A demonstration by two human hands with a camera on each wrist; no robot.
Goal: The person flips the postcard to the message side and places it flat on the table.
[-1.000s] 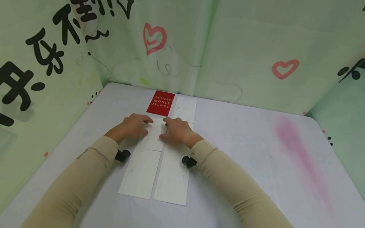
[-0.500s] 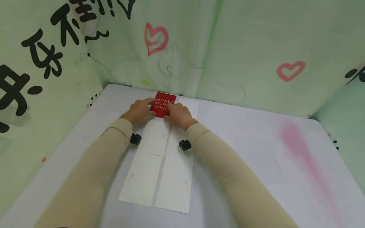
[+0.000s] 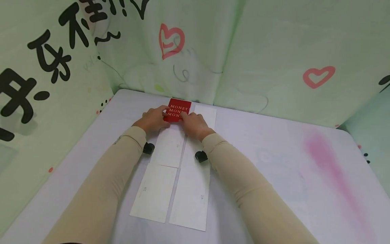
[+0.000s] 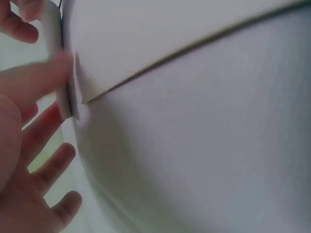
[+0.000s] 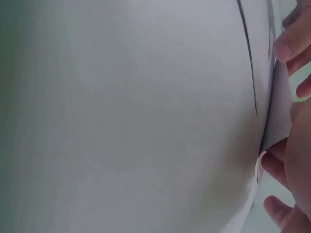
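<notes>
At the far edge of the table is a red card (image 3: 176, 110) with white "MONEY" lettering in three rows. My left hand (image 3: 154, 119) holds its left side, and my right hand (image 3: 195, 124) grips the lower right corner, covering part of the lettering. Below it runs a left column of white sheets, one farther sheet (image 3: 167, 149) and one nearer sheet (image 3: 154, 193). The left wrist view has the left thumb and fingers (image 4: 51, 167) around a thin edge. In the right wrist view, the right fingers (image 5: 277, 162) are at a pale edge.
A right column of white sheets (image 3: 190, 196) lies beside the left one, partly under the right forearm. The table (image 3: 268, 162) is white with a pink smear (image 3: 327, 156) on the right. A pale green curtain (image 3: 259, 44) with hearts and black characters stands behind.
Both hands have moved away from over the white sheets to the red card at the back and taken hold of its sides. In the last half second they have barely shifted.
</notes>
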